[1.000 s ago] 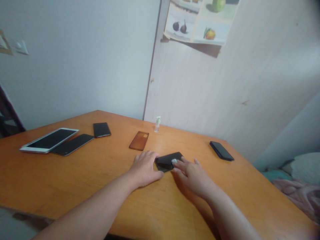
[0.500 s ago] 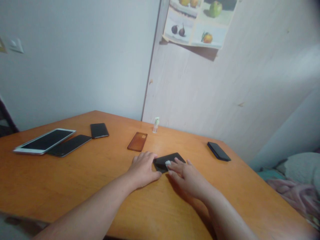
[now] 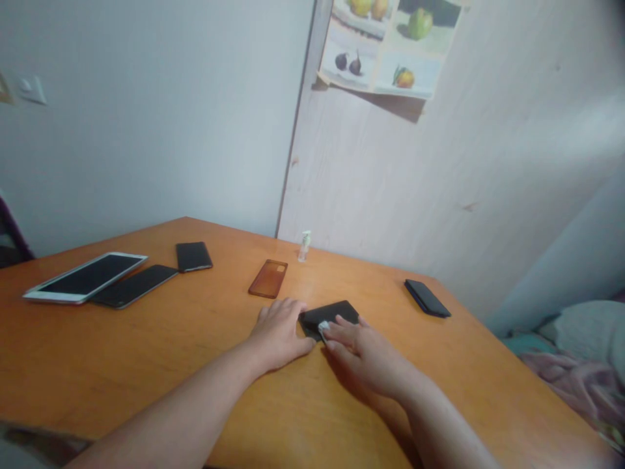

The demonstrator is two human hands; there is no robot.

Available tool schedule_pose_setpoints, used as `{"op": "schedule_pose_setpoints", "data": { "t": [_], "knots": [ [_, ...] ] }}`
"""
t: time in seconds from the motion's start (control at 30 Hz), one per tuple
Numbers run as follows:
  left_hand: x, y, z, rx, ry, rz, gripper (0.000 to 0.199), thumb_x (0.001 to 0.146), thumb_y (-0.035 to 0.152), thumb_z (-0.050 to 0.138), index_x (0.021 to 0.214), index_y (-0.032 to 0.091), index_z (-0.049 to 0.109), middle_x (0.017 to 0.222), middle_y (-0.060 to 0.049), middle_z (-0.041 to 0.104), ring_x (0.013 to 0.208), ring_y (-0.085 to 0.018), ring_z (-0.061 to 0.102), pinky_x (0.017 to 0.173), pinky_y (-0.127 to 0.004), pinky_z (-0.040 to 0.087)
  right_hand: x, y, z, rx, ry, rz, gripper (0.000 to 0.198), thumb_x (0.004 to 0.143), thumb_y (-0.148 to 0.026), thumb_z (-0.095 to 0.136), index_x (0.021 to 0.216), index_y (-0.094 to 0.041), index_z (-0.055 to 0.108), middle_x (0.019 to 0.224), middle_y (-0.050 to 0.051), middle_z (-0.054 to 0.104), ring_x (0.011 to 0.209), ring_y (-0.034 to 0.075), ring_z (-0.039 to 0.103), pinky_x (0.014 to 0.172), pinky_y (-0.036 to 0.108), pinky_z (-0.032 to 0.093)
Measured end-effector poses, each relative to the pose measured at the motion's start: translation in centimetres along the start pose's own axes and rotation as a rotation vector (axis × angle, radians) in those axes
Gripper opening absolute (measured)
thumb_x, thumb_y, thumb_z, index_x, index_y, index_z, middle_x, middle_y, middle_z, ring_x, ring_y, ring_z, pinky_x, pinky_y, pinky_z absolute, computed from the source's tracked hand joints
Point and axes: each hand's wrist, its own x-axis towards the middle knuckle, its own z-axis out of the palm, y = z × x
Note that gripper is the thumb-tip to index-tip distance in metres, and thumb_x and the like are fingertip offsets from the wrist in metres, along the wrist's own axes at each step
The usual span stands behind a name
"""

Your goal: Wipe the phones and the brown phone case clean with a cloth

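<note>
A black smartphone (image 3: 336, 309) lies flat on the wooden table, screen up. Around its left end, my left hand (image 3: 278, 333) grips it, with the thumb at the near edge and the fingers at the far one. My right hand (image 3: 359, 348) rests over the phone's right part, fingers pressing a small white wipe (image 3: 323, 327) onto the screen. Most of the wipe is hidden under the fingers. Just beyond my left hand lies a brown translucent phone case (image 3: 268, 279). Behind that stands a small clear spray bottle (image 3: 303, 247).
On the left of the table (image 3: 219, 404) are a white tablet (image 3: 49, 291), a dark larger device (image 3: 137, 285) beside it and a black phone-sized device (image 3: 194, 256). A dark wallet-like case (image 3: 426, 298) lies at the right. Walls border the table's far side.
My right hand has slid slightly left and toward me across the phone, carrying the white wipe. The left hand keeps its grip in the same place.
</note>
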Motion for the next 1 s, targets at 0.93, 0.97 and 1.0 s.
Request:
{"op": "schedule_pose_setpoints", "data": {
  "t": [0.93,0.97,1.0],
  "knots": [
    [-0.1,0.3,-0.2,-0.015,-0.004,-0.005,0.049,0.072,0.051,0.065,0.113,0.026,0.056,0.119,-0.007,0.061,0.114,-0.03,0.054,0.094,-0.042,0.043,0.6,-1.5,0.9,0.074,-0.026,-0.035,0.046,0.101,-0.047,0.028,0.139,-0.033,0.052,0.148,0.003,0.047,0.143,0.027,0.031,0.115,0.061,0.01],
    [-0.1,0.3,-0.2,-0.013,-0.003,-0.007,0.049,0.071,0.05,0.066,0.113,0.026,0.056,0.119,-0.007,0.061,0.114,-0.03,0.054,0.094,-0.042,0.042,0.7,-1.4,0.9,0.07,-0.03,-0.027,0.047,0.101,-0.048,0.028,0.139,-0.033,0.051,0.148,0.003,0.047,0.143,0.027,0.031,0.115,0.062,0.009],
    [-0.1,0.3,-0.2,-0.009,-0.004,-0.01,0.049,0.071,0.048,0.066,0.114,0.026,0.056,0.119,-0.006,0.061,0.114,-0.029,0.054,0.094,-0.041,0.042,0.8,-1.0,0.9,0.053,-0.022,0.016,0.047,0.101,-0.048,0.028,0.139,-0.033,0.051,0.149,0.003,0.046,0.143,0.028,0.031,0.115,0.064,0.008]
  ]
}}
